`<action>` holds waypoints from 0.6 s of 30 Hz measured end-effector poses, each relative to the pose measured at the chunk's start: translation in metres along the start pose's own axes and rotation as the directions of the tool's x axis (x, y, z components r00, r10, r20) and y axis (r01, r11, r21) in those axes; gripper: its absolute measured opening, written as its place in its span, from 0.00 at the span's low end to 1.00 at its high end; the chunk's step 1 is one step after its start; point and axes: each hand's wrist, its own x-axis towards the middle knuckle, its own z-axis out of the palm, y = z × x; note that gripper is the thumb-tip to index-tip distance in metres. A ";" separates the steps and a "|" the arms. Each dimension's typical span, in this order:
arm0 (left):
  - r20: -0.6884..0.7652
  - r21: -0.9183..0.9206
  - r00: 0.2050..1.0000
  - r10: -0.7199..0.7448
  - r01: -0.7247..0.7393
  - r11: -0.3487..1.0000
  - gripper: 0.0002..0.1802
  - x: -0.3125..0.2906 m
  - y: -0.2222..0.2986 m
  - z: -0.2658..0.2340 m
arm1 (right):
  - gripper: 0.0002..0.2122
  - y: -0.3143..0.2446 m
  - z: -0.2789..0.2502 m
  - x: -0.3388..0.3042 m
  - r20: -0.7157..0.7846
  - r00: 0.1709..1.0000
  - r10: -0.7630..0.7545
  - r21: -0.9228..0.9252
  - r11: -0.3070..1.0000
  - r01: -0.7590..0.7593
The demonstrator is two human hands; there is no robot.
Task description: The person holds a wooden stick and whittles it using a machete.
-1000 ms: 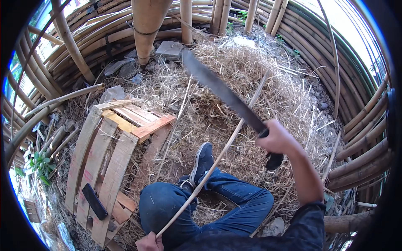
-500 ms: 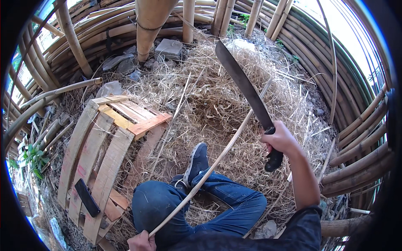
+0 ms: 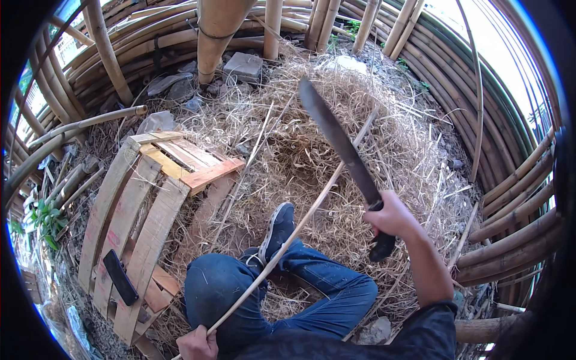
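My right hand (image 3: 395,215) is closed round the black handle of a machete (image 3: 342,141), whose long dark blade points up and to the far left. The blade crosses over a long, thin bamboo strip (image 3: 300,225); I cannot tell whether they touch. At the lower edge, my left hand (image 3: 198,344) grips the near end of that strip. From there it runs up past my bent knee to the far right, where its tip lies over a heap of pale shavings (image 3: 288,144).
A slatted wooden crate (image 3: 153,234) lies on the left, with a black phone (image 3: 120,278) on its slats. Stacked bamboo poles (image 3: 510,240) curve along the right and back. A thick bamboo post (image 3: 219,36) and a grey block (image 3: 243,67) stand at the back.
The machete and my right hand have moved slightly left and nearer to me. The strip has shifted a little left with my left hand, which still grips it.
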 end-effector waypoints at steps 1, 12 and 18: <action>0.025 0.014 1.000 -0.014 0.014 1.000 0.12 -0.001 -0.001 -0.002 | 0.05 0.002 0.001 0.003 0.023 1.000 0.000 -0.014 1.000 0.000; 0.011 0.010 0.999 -0.032 0.032 0.999 0.09 -0.006 -0.002 -0.002 | 0.07 -0.010 0.004 -0.011 0.089 0.996 0.021 -0.049 0.999 -0.017; -0.013 0.005 0.999 0.042 -0.042 0.999 0.12 -0.003 -0.003 -0.001 | 0.05 -0.010 0.009 -0.007 0.008 0.999 0.031 -0.042 0.999 -0.031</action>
